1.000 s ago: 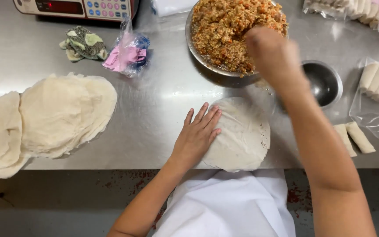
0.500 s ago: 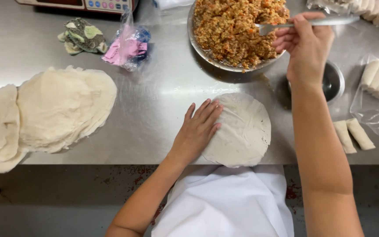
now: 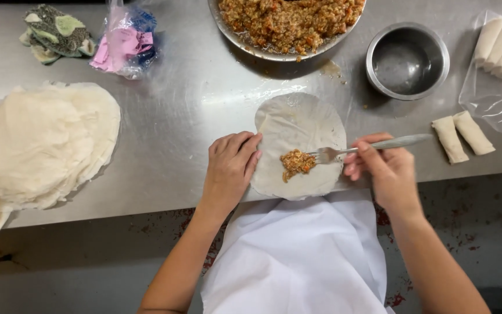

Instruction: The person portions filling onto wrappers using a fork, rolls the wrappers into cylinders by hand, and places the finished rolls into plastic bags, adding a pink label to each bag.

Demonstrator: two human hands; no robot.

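A round pale wrapper [image 3: 297,131] lies flat on the steel table near its front edge. My left hand [image 3: 230,166] presses flat on the wrapper's left rim, fingers together. My right hand [image 3: 384,168] grips a metal fork [image 3: 367,146] by its handle, tines pointing left. The tines touch a small heap of orange-brown minced filling [image 3: 296,163] on the lower middle of the wrapper. A large metal bowl [image 3: 245,42] heaped with the same filling stands at the far edge, beyond the wrapper.
A small empty steel bowl [image 3: 407,60] stands right of the big one. Two rolled wraps [image 3: 460,135] lie at the right, more on clear plastic [image 3: 498,99]. A stack of wrappers [image 3: 42,145] lies left. A cloth [image 3: 53,32] and plastic bag [image 3: 124,43] sit far left.
My right hand came down from the big bowl with the fork and set filling on the wrapper. My left hand slid to the wrapper's left edge.
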